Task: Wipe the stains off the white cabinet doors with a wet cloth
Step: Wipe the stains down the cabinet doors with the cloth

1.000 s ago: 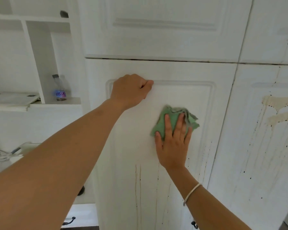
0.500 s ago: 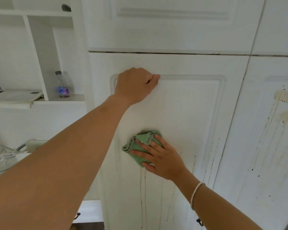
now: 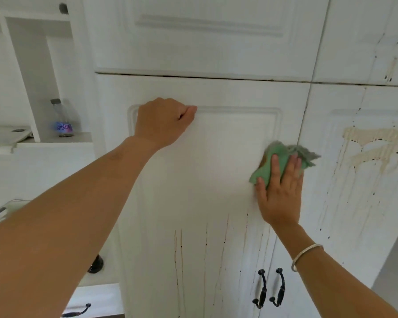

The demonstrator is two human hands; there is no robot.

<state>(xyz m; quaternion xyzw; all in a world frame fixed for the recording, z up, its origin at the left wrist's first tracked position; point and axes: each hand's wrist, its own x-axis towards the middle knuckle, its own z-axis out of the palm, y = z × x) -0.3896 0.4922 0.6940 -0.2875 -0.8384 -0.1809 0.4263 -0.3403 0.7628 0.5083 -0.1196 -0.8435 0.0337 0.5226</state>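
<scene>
Green cloth [image 3: 282, 150], bunched, pressed under my right hand [image 3: 280, 193] at the right edge of the middle white door [image 3: 205, 168]. Upper panel clean; thin brown drip lines [image 3: 182, 260] below. Right door [image 3: 354, 214]: beige smear [image 3: 377, 143], runs, dark specks.

At our left we see a white shelf [image 3: 83, 137] carrying one clear plastic bottle [image 3: 63, 119], upright, with a grey cap and a purple label. Past the divider [image 3: 32, 88] lies a flat white item [image 3: 7, 134] that we cannot identify.
</scene>
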